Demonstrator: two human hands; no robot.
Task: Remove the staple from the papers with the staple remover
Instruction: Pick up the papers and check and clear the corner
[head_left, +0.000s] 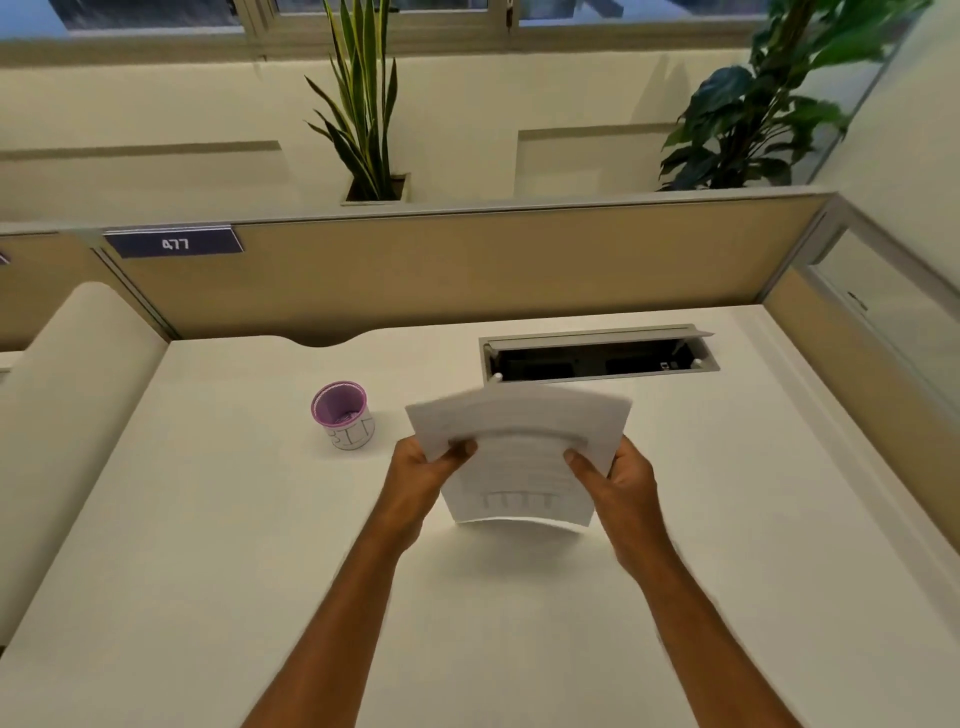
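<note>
Currently both hands hold the papers (519, 447) up off the white desk (208, 545), near the middle of the desktop. Left hand (421, 470) is clamped on the sheets' left edge, thumb on the near face, fingers behind. Right hand (618, 475) is clamped on the right edge in the same way, thumb on top.

Orientation: the stack's long axis runs roughly away from the person, with the far end tilted upward and leaning slightly to the right. The near short edge hangs lowest, just above the desk, and casts a soft shadow there. The sheets bow across their width, edges lower than the centre. The far end is motion-blurred and appears fanned into more than one layer. Printed lines and a row of small blocks show on the near face; the text is unreadable. Staple position cannot be made out.

Surroundings: a purple-rimmed cup (343, 421) stands on the desk to the left of the papers, well clear of them. An open cable tray (597, 356) is set into the desk just beyond the papers' far edge. A tan partition (467, 265) backs the desk, carrying a label reading 477 (174, 243).
</note>
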